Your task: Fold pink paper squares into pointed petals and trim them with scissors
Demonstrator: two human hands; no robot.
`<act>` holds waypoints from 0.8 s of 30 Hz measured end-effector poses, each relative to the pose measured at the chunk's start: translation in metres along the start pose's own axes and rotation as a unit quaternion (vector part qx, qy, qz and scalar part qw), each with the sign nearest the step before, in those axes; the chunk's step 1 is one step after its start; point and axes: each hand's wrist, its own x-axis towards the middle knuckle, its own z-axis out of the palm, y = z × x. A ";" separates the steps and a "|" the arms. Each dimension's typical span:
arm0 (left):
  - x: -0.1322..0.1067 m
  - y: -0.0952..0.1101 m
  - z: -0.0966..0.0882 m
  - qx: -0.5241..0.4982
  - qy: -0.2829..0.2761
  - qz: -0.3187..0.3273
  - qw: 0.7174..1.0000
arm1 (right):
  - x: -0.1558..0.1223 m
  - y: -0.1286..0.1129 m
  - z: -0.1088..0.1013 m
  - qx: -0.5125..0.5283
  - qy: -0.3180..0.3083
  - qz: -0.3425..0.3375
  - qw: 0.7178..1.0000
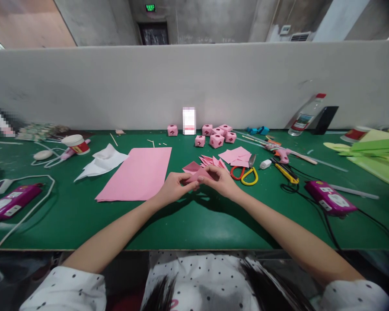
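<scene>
Both my hands meet over the green table [194,224] and pinch a small folded pink paper piece [198,175]. My left hand [175,186] grips its left side with closed fingers. My right hand [221,180] grips its right side, fingers curled. Just behind them lie several folded pink triangles [210,161] and pink paper squares [237,155]. A large pink paper sheet [138,173] lies to the left of my left hand. Several finished pink paper cubes [216,135] stand at the back.
Red and yellow-handled scissors [246,174] lie right of my hands, with a glue gun [280,153], a cutter [287,172] and a magenta power strip [329,198]. White crumpled paper [102,162], a cup [76,144] and another magenta strip [11,201] lie left. Bottle [306,114], green paper [376,155] right.
</scene>
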 end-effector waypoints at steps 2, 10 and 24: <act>-0.001 0.002 0.000 0.011 -0.013 0.000 1.000 | -0.001 -0.002 0.001 0.019 -0.008 0.009 1.000; 0.001 0.002 0.002 -0.093 -0.006 -0.014 0.996 | -0.001 -0.009 -0.002 0.047 0.016 0.014 0.999; 0.003 0.003 -0.002 -0.139 0.042 -0.003 0.989 | 0.001 -0.001 -0.004 0.071 0.025 0.014 0.997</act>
